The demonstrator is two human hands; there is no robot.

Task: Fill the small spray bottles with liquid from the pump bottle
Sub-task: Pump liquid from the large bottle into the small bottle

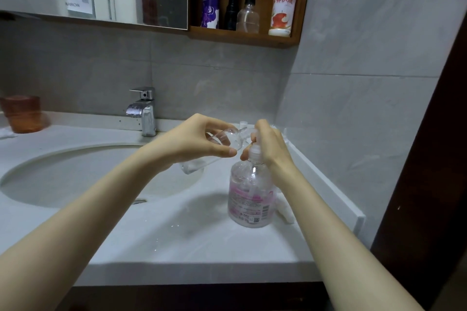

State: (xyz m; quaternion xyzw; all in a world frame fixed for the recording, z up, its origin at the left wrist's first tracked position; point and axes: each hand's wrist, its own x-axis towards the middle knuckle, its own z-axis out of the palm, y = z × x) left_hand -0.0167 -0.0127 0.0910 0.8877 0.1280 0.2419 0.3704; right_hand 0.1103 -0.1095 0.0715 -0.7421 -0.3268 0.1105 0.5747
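Note:
A clear pump bottle point(250, 197) with a pink label stands on the white counter, right of the basin. My right hand point(271, 146) wraps over its pump head from above. My left hand point(199, 141) holds a small clear spray bottle point(225, 137) tilted, its mouth towards the pump's nozzle. Under my left hand another small clear bottle point(194, 165) lies on its side at the basin's rim. A small clear cap point(243, 124) shows behind the hands.
The oval basin point(75, 184) fills the left, with a chrome tap point(144, 111) behind it. An orange cup point(24, 113) stands far left. A wall shelf point(242, 36) above holds several bottles. White items point(285, 209) lie right of the pump bottle, by the raised counter edge.

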